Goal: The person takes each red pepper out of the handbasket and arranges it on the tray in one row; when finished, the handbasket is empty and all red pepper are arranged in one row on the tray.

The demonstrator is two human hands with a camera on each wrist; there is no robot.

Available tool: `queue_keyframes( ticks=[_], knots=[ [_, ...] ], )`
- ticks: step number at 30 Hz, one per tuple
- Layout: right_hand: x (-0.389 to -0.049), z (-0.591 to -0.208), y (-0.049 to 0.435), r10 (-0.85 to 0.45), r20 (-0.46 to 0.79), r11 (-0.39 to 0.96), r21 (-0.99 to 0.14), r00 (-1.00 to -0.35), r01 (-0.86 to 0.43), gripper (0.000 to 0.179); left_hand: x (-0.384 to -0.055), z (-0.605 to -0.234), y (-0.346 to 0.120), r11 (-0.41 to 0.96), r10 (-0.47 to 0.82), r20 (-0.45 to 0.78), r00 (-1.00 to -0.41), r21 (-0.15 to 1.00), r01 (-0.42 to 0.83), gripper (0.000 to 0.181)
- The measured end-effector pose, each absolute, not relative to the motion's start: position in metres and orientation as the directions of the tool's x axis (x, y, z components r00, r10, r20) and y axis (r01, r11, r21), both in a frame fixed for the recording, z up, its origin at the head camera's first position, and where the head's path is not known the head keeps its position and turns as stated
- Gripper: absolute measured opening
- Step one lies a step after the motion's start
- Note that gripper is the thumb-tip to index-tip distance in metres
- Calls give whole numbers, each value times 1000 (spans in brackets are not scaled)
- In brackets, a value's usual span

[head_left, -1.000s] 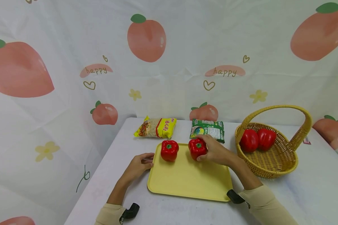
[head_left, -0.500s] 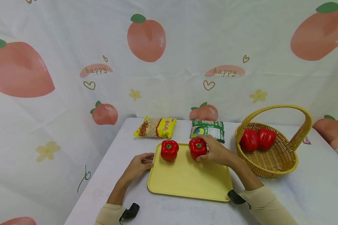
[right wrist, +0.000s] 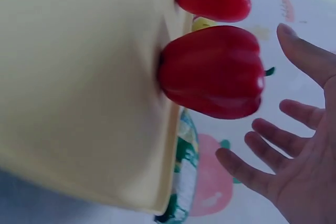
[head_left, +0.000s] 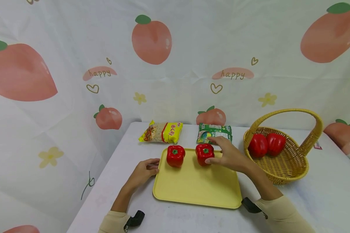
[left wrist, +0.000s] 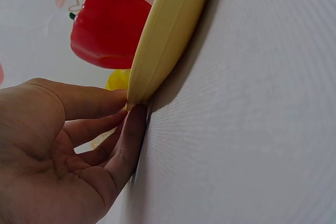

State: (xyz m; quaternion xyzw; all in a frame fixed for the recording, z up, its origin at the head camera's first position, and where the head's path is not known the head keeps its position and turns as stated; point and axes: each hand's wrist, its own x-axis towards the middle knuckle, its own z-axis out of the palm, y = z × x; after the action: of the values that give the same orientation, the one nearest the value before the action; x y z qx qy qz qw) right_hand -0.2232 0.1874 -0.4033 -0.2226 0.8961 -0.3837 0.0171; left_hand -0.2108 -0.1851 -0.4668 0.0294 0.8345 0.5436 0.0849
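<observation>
Left hand (head_left: pixel 144 170): pinches yellow rectangular tray (head_left: pixel 196 186) by its edge
Right hand (head_left: pixel 231 156): spread wide, just beside glossy red bell pepper (head_left: pixel 203 153)

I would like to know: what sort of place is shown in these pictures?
Probably a small staged recording corner, perhaps for handling food. A creased, peach-printed sheet stands directly behind the white table, where a tray with two red peppers lies beside a basket.

Left fingers (left wrist: pixel 94 100) against the yellow tray (left wrist: pixel 170 30)
</observation>
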Motion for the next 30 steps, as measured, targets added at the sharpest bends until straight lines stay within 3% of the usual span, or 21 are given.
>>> queue_keyframes(
  ticks=[10,21,25,30],
  knots=[
    [-197,-382,206,-407,277,663,-565,-870,-490,73,-210,-469,-186,410,146,-107,-984,911,-38,44],
    [-165,-381,249,-376,522,715,-362,-765,-598,60,-211,-471,-187,392,154,-102,-983,920,-34,44],
    [-153,-383,272,-351,544,723,-360,-762,-590,62,-212,-471,-186,390,150,-99,-984,920,-33,44],
    [-139,-387,300,-280,528,746,-406,-802,-528,59,-212,-470,-186,395,148,-100,-984,918,-34,45]
  ],
)
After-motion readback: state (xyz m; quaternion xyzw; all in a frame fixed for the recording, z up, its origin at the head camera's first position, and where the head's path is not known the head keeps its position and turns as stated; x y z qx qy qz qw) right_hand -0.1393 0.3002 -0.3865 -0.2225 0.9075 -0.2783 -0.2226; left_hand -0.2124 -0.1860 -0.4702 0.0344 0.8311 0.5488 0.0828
